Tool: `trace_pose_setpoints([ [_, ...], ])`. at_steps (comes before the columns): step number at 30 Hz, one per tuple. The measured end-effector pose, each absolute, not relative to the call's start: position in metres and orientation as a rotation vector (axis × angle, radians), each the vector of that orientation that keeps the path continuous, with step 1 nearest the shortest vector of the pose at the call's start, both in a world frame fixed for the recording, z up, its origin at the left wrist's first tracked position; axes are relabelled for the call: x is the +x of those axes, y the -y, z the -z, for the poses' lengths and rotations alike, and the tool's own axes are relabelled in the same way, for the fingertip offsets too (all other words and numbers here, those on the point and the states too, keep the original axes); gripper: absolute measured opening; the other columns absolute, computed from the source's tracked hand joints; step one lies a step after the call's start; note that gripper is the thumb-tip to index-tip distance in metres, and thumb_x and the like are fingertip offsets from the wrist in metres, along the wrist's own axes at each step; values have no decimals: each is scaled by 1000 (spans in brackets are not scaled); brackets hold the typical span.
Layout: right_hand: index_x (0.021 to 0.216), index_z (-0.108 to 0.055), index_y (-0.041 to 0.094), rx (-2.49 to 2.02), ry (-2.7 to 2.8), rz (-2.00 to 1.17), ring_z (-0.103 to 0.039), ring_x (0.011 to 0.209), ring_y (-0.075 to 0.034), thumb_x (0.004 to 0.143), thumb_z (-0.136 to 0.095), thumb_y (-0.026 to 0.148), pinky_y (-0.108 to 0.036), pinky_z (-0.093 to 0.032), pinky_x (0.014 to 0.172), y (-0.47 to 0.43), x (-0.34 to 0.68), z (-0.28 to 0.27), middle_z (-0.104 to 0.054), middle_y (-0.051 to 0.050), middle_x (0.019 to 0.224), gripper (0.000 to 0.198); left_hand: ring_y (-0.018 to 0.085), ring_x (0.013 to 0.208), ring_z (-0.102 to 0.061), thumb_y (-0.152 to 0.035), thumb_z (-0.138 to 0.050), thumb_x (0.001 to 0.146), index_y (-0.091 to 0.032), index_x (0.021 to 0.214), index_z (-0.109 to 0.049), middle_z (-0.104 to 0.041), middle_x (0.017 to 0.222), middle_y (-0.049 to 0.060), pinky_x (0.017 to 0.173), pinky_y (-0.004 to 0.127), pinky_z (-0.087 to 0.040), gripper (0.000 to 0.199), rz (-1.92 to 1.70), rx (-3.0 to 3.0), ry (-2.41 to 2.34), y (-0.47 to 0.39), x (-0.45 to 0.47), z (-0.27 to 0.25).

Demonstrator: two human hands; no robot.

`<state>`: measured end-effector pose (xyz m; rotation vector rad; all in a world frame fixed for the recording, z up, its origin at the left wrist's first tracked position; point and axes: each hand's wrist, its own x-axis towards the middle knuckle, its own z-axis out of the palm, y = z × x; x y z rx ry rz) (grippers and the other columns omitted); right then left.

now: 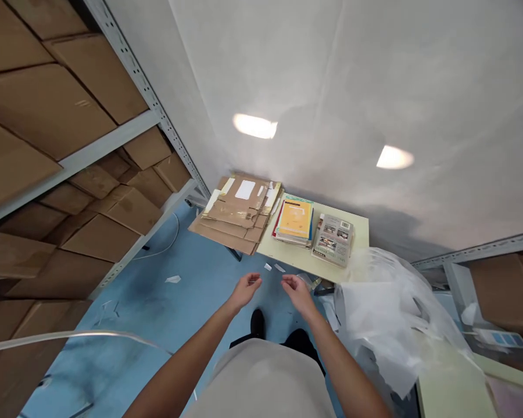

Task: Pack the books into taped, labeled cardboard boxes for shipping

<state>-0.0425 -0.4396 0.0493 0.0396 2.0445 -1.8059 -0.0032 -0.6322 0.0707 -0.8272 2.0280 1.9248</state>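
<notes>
Hanging apart in the middle of the head view, the person's left hand [246,289] and right hand [297,292] face each other above the blue floor [157,307], both with fingers released and loosely curled, grasping nothing. Just beyond them, against the pale far wall [331,69], stands a small cream table [361,230], and the things nearest the hands lie on it. At its left end, flattened cardboard [230,212] is piled in uneven layers, sticking out past the table's edge, with a white label [246,189] on the upper piece. To the right of that, in the middle, sits a stack of books [294,219] topped by a yellow cover. Right again, a grey book [333,239] with small pictures and a barcode lies flat, near the stack. At the table's near right corner, clear plastic bags [383,313] bulge in a crumpled heap. Small paper scraps [268,267] lie on the floor between the hands and the table, and another white scrap [173,279] lies farther left. Along the left side, a metal rack [113,139] is packed with brown cardboard boxes [39,110]; another brown box [505,284] stands at the far right. Two bright patches of light [255,126] show on the wall.
</notes>
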Motion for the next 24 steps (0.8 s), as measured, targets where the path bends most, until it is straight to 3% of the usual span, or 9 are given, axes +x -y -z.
trace_pose_setpoints([
  [7, 96, -64, 18, -3, -2056, 1658, -66, 80, -18, 67, -63, 22, -34, -52, 79, 550, -150, -28, -71, -6, 89, 29, 23, 97, -59, -28, -72, 67, -14, 82, -65, -66, 92, 9, 80, 31, -44, 21, -2154, -1335, -1746, 693, -94, -65],
  [12, 107, -59, 17, 48, -2081, 1638, -63, 98, -20, 68, -62, 20, -37, -48, 89, 606, -230, -7, -66, -10, 110, 40, 18, 87, -59, -30, -63, 76, -16, 82, -58, -63, 84, 6, 71, 28, -44, 17, -2230, -1626, -1629, 721, -164, -48],
  [16, 116, -54, 14, 129, -2104, 1592, -59, 107, -22, 69, -63, 27, -35, -48, 89, 637, -280, 15, -62, -14, 118, 50, 15, 84, -58, -28, -59, 79, -19, 80, -50, -59, 83, 3, 69, 26, -43, 12, -2241, -1889, -1519, 746, -201, -27],
  [20, 110, -59, 14, 211, -2162, 1485, -61, 100, -22, 70, -64, 32, -34, -48, 85, 649, -310, 36, -67, -11, 106, 44, 13, 85, -57, -26, -56, 80, -20, 86, -49, -59, 87, 1, 71, 25, -42, 11, -2247, -2091, -1395, 768, -218, -7],
  [24, 91, -64, 15, 214, -2191, 1401, -62, 88, -21, 69, -62, 28, -33, -46, 81, 653, -320, 41, -69, -9, 89, 25, 10, 69, -56, -25, -56, 79, -18, 80, -52, -57, 74, -2, 69, 26, -42, 8, -2263, -2153, -1269, 782, -220, 1],
])
